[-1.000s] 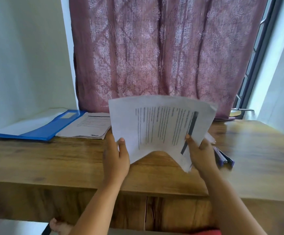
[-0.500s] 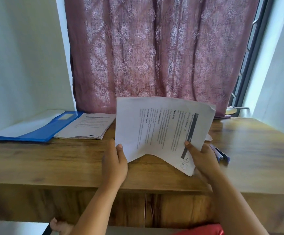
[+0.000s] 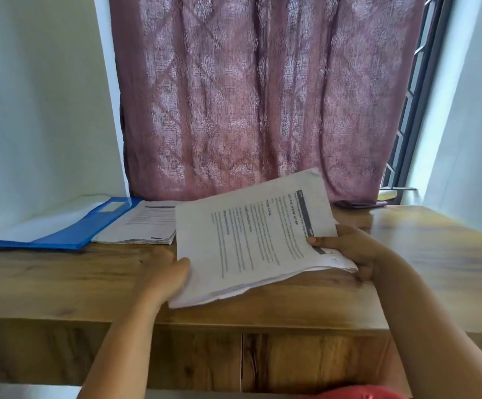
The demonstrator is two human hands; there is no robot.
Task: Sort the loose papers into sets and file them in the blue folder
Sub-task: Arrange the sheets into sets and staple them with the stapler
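A sheaf of papers [image 3: 251, 240] is being gripped by the left hand [image 3: 166, 273] at eight o'clock and the right hand [image 3: 354, 249] at three, blue folder [image 3: 70, 234] lying at ten.

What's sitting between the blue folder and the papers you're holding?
In the head view, a flat stack of printed pages lies on the table between the blue folder and the held papers, beside the folder's right edge.

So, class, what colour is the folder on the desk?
Blue folder, clearest in the head view.
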